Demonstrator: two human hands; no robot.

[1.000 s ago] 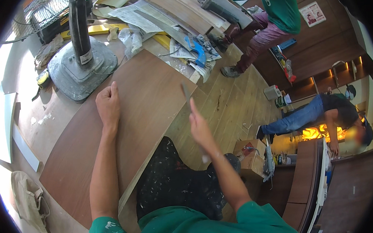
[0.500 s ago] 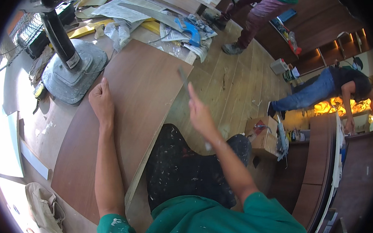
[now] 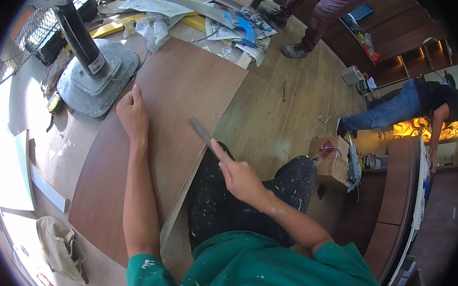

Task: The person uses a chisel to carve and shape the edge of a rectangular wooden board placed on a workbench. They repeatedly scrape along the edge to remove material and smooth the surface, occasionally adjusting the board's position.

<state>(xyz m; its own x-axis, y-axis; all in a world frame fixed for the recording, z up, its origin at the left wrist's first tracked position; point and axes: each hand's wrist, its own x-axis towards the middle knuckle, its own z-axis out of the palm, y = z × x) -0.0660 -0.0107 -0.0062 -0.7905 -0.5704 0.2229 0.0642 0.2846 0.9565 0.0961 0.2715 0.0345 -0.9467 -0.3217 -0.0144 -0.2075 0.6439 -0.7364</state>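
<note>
A large brown wood-veneer panel [image 3: 183, 83] with a curved left side lies in front of me. My left hand [image 3: 133, 115] is closed at its left edge, thumb on top and forearm along the panel; its fingertips are hidden. In my right hand [image 3: 239, 179] is a flat grey metal file [image 3: 202, 131], gripped at its near end with the forefinger stretched along it. The file points forward and left, its far end over the panel near the right edge. My right hand is above my paint-spotted dark trousers [image 3: 211, 196].
A black post on a grey base [image 3: 96, 72] stands against the panel's far left. Newspapers and a blue-handled saw [image 3: 243, 29] lie beyond it. A cloth bag [image 3: 60, 247] is at lower left. A cardboard box [image 3: 329, 160] and two other people [image 3: 389, 107] are to the right.
My right hand has swung left and nearer, bringing the file from beyond the panel's right edge to over it. My left hand keeps its place on the panel. The whole view has shifted slightly.
</note>
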